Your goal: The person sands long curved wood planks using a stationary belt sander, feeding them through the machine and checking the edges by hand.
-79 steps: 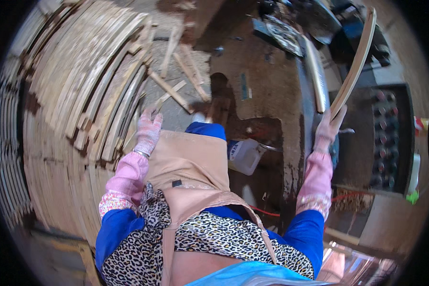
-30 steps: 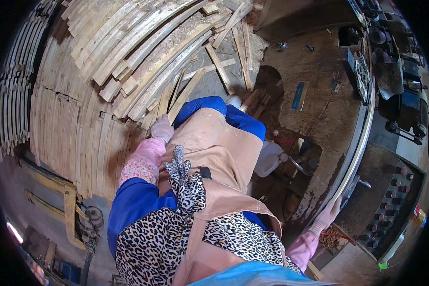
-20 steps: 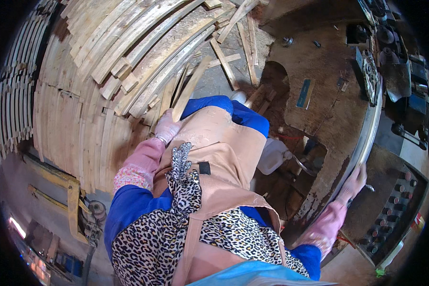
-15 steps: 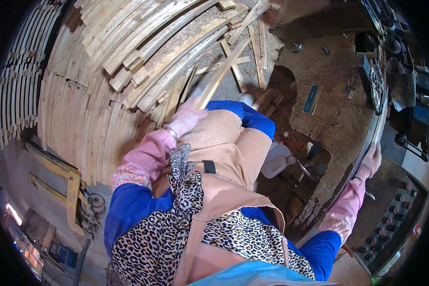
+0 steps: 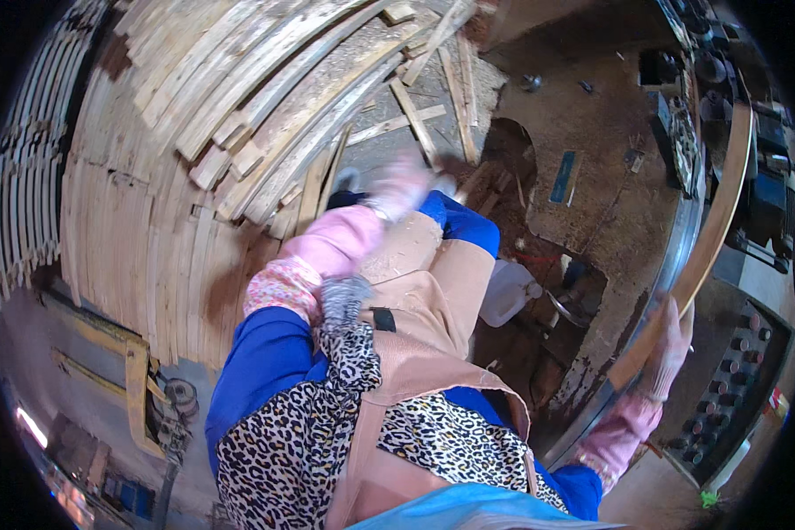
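A: Closest in, what shows?

B: A leopard-print top, blue sleeves and a tan apron (image 5: 415, 291), seen from above. The right hand (image 5: 667, 340), gloved in pink, has its fingers wrapped around a long curved wooden strip (image 5: 711, 216), which rises toward the upper right, over a machine.

A: And the left hand?

B: The left hand (image 5: 402, 185) is blurred, out in front above the apron. Whether its fingers are spread or closed, I cannot tell. It is near loose wooden slats (image 5: 415, 119) lying on the ground.

A: What is the floor like?

B: Bare, dusty ground (image 5: 583, 203), brown and littered with wood chips. A white plastic jug (image 5: 508, 291) stands just beside the apron.

A: Farther out?

B: On the left a big stack of curved wooden boards (image 5: 238, 106) fans across the view, pale and rough. To the right a long metal machine bed (image 5: 676, 247) runs along the strip, with a dark panel of buttons (image 5: 733, 389) beside it. At lower left stands a yellow frame (image 5: 132, 380).
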The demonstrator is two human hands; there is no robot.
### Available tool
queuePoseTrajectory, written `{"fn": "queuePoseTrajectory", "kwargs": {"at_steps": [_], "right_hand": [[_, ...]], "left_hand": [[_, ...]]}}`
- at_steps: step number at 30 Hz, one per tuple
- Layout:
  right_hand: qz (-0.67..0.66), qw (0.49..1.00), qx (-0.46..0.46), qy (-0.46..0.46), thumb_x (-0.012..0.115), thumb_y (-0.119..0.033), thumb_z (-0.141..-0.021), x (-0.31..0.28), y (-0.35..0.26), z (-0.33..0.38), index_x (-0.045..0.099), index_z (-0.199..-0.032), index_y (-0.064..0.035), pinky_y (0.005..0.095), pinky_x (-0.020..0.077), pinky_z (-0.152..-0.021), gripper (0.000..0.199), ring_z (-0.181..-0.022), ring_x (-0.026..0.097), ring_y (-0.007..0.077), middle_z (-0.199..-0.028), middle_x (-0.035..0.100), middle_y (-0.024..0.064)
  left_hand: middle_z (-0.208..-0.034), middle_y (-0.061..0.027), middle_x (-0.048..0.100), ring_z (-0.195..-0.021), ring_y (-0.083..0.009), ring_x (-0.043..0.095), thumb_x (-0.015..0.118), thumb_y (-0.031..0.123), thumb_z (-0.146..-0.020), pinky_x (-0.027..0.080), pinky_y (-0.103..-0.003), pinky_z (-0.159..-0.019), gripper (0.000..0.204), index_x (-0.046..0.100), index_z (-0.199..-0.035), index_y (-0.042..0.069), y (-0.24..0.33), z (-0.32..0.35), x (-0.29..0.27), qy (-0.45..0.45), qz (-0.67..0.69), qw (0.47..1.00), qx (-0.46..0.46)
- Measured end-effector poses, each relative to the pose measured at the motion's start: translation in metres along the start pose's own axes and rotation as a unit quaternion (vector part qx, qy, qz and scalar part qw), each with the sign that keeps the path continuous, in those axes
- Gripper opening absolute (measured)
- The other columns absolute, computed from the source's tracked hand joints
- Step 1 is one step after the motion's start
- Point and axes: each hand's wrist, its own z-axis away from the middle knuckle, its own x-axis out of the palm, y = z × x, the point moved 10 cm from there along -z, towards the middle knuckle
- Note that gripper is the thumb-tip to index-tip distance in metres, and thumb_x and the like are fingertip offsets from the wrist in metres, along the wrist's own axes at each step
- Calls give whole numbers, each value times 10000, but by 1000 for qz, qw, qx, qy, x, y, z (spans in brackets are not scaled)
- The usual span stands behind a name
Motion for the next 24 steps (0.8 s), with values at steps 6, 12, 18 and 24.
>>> {"fn": "queuePoseTrajectory", "kwargs": {"at_steps": [6, 12, 18, 24], "right_hand": [[284, 941, 1, 186, 640, -264, -1022, -102, 156, 69, 574, -1438, -29, 379, 443, -1038, 482, -1164, 586, 283, -1265, 620, 157], [357, 912, -81, 186, 650, -308, -1006, -94, 149, -56, 666, -1344, -69, 403, 442, -1040, 414, -1158, 601, 329, -1240, 642, 207], [336, 916, -105, 195, 605, -398, -1010, -45, 71, -246, 703, -1290, -82, 389, 463, -1034, 433, -1204, 629, 306, -1255, 678, 157], [284, 910, -193, 234, 628, -232, -990, -13, 31, -262, 671, -1341, -102, 376, 473, -1038, 376, -1194, 639, 307, -1280, 679, 153]], "left_hand": [[-1517, -213, 449, -1370, -447, 446, 518, 183, -961, 405, -510, -1129, 487, 493, -1444, 126, -255, -52, 52, 30, -362, 931, -28], [-1586, -195, 346, -1275, -421, 545, 584, 154, -925, 509, -525, -1002, 620, 428, -1514, 270, -292, -58, 86, -29, -441, 897, -14], [-1304, -253, 624, -1078, -415, 701, 571, 140, -955, 571, -479, -916, 747, 229, -1616, 206, -297, -55, 68, -27, -310, 926, -214], [-1213, -259, 677, -1082, -424, 680, 629, 189, -878, 531, -503, -954, 765, 331, -1581, 142, -192, -5, 8, -41, -193, 978, -63]]}}
